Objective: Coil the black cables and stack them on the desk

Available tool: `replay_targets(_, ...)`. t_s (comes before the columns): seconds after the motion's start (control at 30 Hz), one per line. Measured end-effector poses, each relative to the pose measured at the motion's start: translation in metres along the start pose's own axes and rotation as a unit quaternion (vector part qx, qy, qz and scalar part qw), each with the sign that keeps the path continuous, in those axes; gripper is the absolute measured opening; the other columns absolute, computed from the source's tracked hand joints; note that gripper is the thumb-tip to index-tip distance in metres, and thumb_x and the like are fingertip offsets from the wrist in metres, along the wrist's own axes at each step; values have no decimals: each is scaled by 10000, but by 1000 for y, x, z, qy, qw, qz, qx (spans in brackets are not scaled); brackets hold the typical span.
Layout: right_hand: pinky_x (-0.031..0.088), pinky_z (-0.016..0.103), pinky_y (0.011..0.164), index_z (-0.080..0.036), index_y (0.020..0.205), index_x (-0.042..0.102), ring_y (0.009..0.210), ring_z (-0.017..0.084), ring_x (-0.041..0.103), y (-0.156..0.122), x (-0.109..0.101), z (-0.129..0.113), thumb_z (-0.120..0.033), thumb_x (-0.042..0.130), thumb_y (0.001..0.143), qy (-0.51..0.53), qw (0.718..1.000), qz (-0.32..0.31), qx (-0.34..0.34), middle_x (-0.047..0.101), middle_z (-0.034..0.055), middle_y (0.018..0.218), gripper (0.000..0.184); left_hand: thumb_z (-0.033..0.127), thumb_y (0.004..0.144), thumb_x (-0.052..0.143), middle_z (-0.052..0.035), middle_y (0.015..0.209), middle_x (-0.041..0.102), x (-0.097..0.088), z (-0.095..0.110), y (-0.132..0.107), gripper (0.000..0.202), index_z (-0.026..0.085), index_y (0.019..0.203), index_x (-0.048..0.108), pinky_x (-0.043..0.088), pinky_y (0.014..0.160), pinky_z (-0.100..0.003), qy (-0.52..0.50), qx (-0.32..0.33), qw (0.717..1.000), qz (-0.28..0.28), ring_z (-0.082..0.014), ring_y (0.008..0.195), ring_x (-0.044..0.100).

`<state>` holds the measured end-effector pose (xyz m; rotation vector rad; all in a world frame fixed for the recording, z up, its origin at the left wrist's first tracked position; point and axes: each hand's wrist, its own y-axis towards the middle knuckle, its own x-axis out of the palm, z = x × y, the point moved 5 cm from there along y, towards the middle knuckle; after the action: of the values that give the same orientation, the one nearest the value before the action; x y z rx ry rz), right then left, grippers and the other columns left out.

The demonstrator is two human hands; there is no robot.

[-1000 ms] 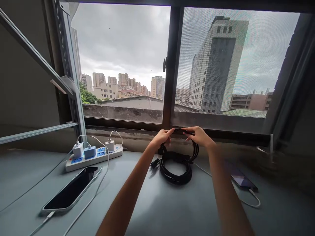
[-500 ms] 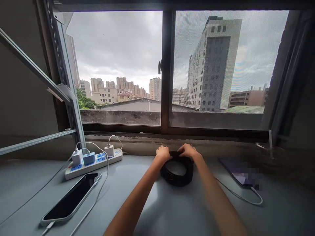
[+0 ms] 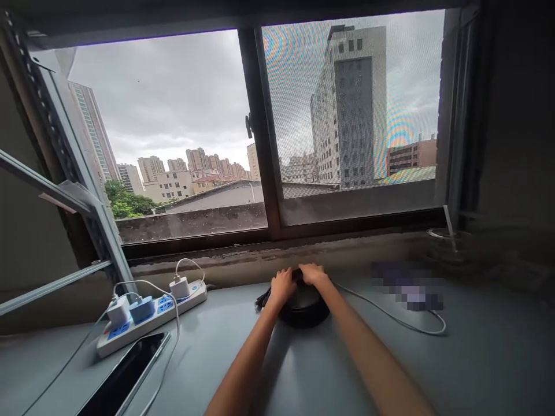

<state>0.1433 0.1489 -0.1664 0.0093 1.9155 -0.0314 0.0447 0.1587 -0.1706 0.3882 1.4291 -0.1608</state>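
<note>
A thick black coil [image 3: 306, 319], looking like bundled cable, rests on the grey tabletop near the wall below the window. At its far left side my left hand [image 3: 282, 285] is closed on it, fingers curled over the far edge. My right hand [image 3: 313, 273] grips the far side of the same ring, close beside the left hand. Dark loose strands [image 3: 261, 301] stick out past the left hand. Both sets of fingertips are partly hidden behind the coil.
To the left stands a white power strip [image 3: 151, 323] with chargers and white cords. A phone [image 3: 125, 375] lies in front of it. On the right are a blurred-out device [image 3: 411, 289] on a white cable [image 3: 390, 312] and a clear cup with a straw [image 3: 451, 240].
The head view has tilted and swung right. Both hands have shifted on the coil and sit closer together; dark loose strands now show at its left.
</note>
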Motion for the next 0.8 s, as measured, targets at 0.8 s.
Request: replay_targets(0.8, 466, 327, 794, -143, 829, 664, 835, 162, 582, -34, 12, 71, -242, 646, 750, 340, 862, 372, -62, 631, 49, 896, 128, 639, 797, 294, -87, 851, 720, -7, -84, -30, 648, 151, 802, 721, 464, 760, -300, -324, -5, 938, 124, -245, 849, 642)
